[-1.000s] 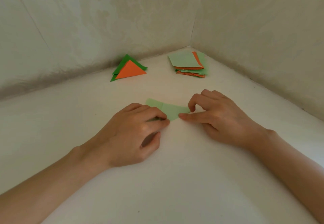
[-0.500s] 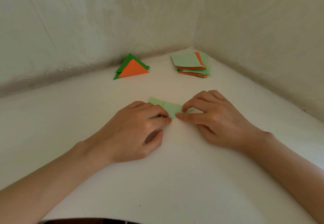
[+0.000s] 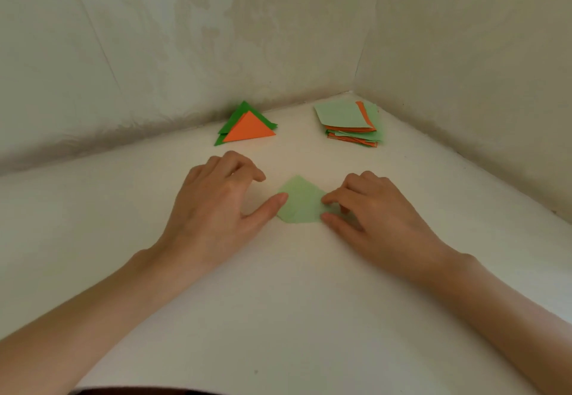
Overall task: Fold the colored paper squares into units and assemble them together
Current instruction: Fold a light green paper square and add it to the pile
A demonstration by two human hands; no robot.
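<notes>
A light green paper (image 3: pixel 299 203) lies flat on the white table (image 3: pixel 294 301) between my hands, showing as a wide pointed shape. My left hand (image 3: pixel 221 205) hovers to its left with loosely curled fingers, and its straight thumb touches the paper's left edge. My right hand (image 3: pixel 373 210) pinches the paper's right corner between index finger and thumb, hiding that corner. Folded orange and dark green triangle units (image 3: pixel 247 128) lie stacked at the back. A stack of light green and orange paper squares (image 3: pixel 349 122) sits in the back corner.
Pale walls (image 3: pixel 185 54) meet in a corner behind the stack and close off the table at the back and right. Bare white table surface stretches in front of my forearms.
The paper was a narrow folded strip pinched by both hands; now it lies opened into a wider shape. My left hand has let go and moved left and back, leaving only its thumb touching.
</notes>
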